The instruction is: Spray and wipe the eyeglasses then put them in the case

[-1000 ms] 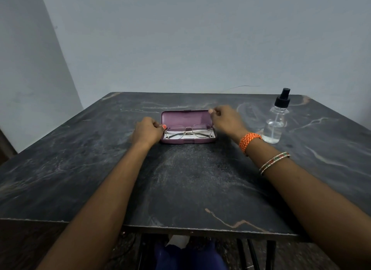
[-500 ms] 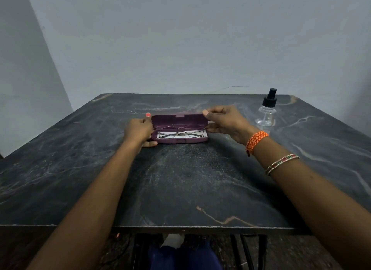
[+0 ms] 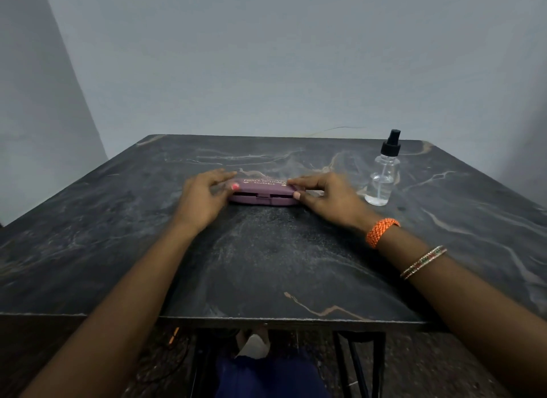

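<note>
The purple eyeglasses case (image 3: 262, 195) lies at the middle of the table, lid down on its base, gold lettering on top; only a thin dark seam shows along its front. The eyeglasses are hidden inside. My left hand (image 3: 201, 200) holds the case's left end, fingers laid over the lid and thumb against the front. My right hand (image 3: 333, 196) pinches the right end, forefinger on the lid and thumb at the base.
A clear spray bottle (image 3: 382, 180) with a black nozzle stands upright just right of my right hand. The dark marble table (image 3: 266, 267) reaches a grey wall behind. Its near edge is below my forearms, with black legs underneath.
The lid stood open with the glasses visible, then came halfway down; now it is folded onto the base. Both hands stayed at the case's ends and followed the lid down.
</note>
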